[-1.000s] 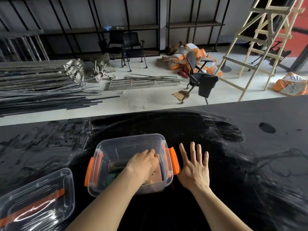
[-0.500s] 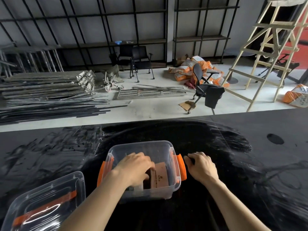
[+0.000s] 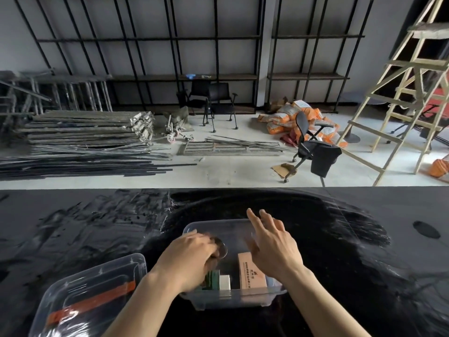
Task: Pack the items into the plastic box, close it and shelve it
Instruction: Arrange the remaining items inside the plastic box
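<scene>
Hands work inside the plastic box point(image 3: 272, 296), which sits on the black surface point(image 3: 364, 263) near its front edge. The left hand point(image 3: 192, 259) is curled around a round, dark item point(image 3: 221, 248) and seems to be setting it down; the right hand point(image 3: 274, 249) hovers over the box with fingers spread, holding nothing. A tan carton point(image 3: 250, 269), a white block point(image 3: 224, 282) and a green item point(image 3: 212, 279) already lie within. Packing looks nearly done. Next comes the lid point(image 3: 90, 295), lying to the box's left by the front edge, fetched and pressed on squarely.
</scene>
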The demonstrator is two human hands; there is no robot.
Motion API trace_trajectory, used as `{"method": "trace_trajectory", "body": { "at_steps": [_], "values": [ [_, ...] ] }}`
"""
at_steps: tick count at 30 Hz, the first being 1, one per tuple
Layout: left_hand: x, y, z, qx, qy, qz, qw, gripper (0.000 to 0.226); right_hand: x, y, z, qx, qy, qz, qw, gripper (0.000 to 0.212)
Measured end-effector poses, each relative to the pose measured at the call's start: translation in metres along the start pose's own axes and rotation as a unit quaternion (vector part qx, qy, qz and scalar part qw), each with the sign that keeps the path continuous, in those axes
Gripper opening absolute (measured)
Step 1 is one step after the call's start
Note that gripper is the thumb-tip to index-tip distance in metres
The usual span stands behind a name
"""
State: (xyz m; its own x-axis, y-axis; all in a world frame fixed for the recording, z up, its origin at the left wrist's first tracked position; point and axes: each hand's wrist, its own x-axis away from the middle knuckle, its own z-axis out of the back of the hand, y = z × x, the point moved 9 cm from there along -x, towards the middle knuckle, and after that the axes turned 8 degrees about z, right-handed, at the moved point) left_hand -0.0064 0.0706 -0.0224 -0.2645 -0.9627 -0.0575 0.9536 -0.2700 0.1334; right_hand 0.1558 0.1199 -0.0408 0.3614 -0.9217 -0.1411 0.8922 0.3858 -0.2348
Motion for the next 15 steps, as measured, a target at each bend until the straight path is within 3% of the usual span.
{"method": "trace_trajectory", "body": {
  "at_steps": [10, 13, 15],
  "values": [
    [0.000, 0.018, -0.002, -0.077, 0.028, -0.008, 0.997, 0.032, 0.012, 0.025, 0.001, 0.031, 0.002, -0.024, 0.999, 0.074],
    [0.004, 0.014, 0.004, -0.014, 0.068, 0.002, 0.998, 0.026, 0.013, 0.023, 0.004, 0.031, 0.001, -0.020, 0.999, 0.072],
    [0.009, 0.003, 0.014, 0.072, 0.136, 0.038, 0.987, 0.027, 0.015, 0.020, 0.010, 0.029, 0.009, -0.022, 0.999, 0.069]
  ]
}}
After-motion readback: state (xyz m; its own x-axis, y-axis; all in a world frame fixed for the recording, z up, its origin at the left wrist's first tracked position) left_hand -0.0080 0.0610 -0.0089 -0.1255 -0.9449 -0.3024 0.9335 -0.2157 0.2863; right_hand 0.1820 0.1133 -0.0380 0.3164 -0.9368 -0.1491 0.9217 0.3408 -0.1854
